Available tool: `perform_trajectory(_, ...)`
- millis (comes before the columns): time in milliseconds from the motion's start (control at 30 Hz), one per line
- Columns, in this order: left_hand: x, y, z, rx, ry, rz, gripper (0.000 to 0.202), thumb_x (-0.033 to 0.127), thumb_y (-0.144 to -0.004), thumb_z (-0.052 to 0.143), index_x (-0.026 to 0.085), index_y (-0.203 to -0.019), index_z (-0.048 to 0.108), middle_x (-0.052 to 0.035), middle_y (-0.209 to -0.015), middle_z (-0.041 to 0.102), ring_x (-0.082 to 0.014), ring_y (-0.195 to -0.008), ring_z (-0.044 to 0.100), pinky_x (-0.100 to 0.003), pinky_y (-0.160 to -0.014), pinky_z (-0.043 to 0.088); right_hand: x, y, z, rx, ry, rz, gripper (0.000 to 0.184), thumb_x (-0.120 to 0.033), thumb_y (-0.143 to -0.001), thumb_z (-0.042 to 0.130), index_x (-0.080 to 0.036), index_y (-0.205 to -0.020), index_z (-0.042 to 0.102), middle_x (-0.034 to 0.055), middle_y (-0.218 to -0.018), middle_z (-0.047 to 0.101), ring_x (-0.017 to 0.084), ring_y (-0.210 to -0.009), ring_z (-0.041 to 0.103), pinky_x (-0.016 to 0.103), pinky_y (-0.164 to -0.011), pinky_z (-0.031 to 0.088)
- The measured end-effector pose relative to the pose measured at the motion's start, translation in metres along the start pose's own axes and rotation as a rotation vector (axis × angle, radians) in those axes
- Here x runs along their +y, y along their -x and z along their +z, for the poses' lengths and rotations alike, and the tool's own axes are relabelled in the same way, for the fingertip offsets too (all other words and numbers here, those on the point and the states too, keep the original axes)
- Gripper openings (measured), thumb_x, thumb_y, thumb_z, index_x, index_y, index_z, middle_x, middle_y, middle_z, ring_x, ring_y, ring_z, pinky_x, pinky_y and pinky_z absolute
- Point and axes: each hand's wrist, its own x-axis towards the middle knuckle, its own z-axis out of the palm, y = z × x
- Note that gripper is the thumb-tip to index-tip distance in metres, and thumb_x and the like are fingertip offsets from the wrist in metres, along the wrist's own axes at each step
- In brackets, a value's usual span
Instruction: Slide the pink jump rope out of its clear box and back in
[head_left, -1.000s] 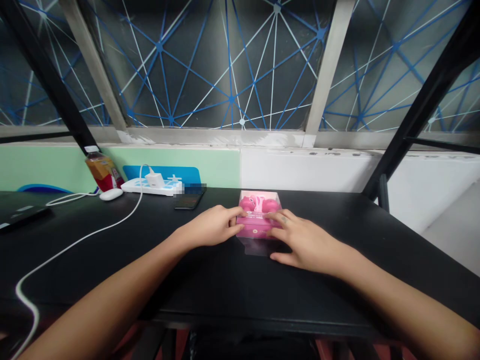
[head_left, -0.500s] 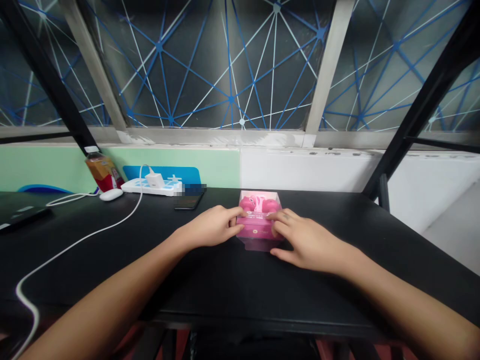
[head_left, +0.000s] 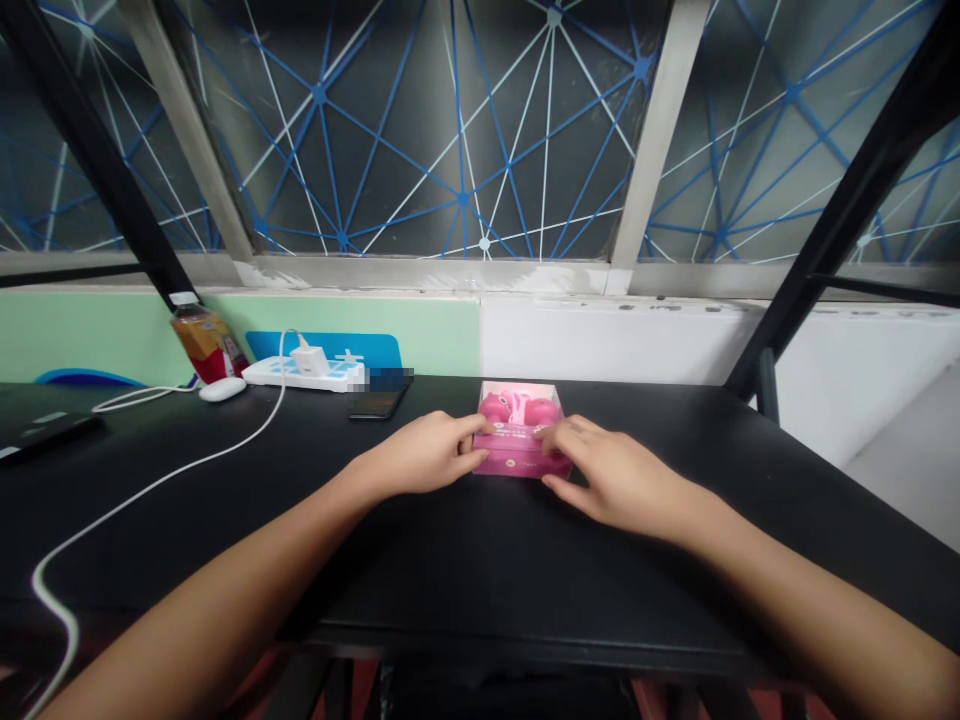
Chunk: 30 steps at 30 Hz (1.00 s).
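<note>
A pink box (head_left: pixel 516 466) with a clear top stands on the black table (head_left: pixel 465 570). Through the clear part show rounded pink items (head_left: pixel 541 410), which look like headphones, though I cannot be sure. My left hand (head_left: pixel 431 452) holds the box's left front corner, its index finger on top and its thumb against the side. At the right front corner is my right hand (head_left: pixel 604 468), with curled fingers on the top and the thumb at the front edge. The right fingers hide part of that corner.
Behind my left hand lies a dark phone (head_left: pixel 381 396), beside a white power strip (head_left: pixel 322 374) with a charger (head_left: pixel 309 359) in it. A white cable (head_left: pixel 202 458) runs across the left. A drink bottle (head_left: pixel 204 340) and a white mouse (head_left: pixel 223 389) are further left.
The clear flap that hung out over the table in front of the box no longer shows; the box front looks closed. My right thumb has moved up to the front edge. My left hand stays put.
</note>
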Motion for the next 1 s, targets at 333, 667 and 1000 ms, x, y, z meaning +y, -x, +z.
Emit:
perform_trajectory(333,0.000,0.000,0.000,0.002,-0.005,0.001,0.028,0.028,-0.092,0.052,0.020,-0.117,0.061,0.0003,-0.073,0.068,-0.0141,-0.062,0.061,-0.024,-0.060,0.038,0.005,-0.001,0.006,0.040,-0.012,0.015,0.009,-0.024,-0.091,0.051,-0.020,-0.099,0.055,0.0060,-0.092,0.061,0.020,-0.085,0.059,0.032,-0.070,0.050)
perform_trajectory(667,0.000,0.001,0.001,0.003,-0.005,0.001,0.028,0.029,-0.092,0.051,0.020,-0.117,0.061,0.0008,-0.072,0.067,-0.0141,-0.062,0.060,-0.024,-0.060,0.038,0.009,-0.001,0.009,0.069,-0.019,-0.022,0.014,-0.018,-0.092,0.049,-0.020,-0.101,0.059,0.0063,-0.094,0.064,0.021,-0.089,0.059,0.033,-0.072,0.051)
perform_trajectory(1000,0.002,0.001,-0.001,0.005,-0.017,-0.005,0.028,0.029,-0.091,0.052,0.021,-0.117,0.061,0.0013,-0.072,0.067,-0.0136,-0.062,0.060,-0.023,-0.060,0.038,0.013,-0.002,0.014,0.112,0.004,-0.077,0.021,-0.019,-0.094,0.047,-0.021,-0.108,0.063,0.0056,-0.101,0.068,0.021,-0.097,0.060,0.036,-0.080,0.053)
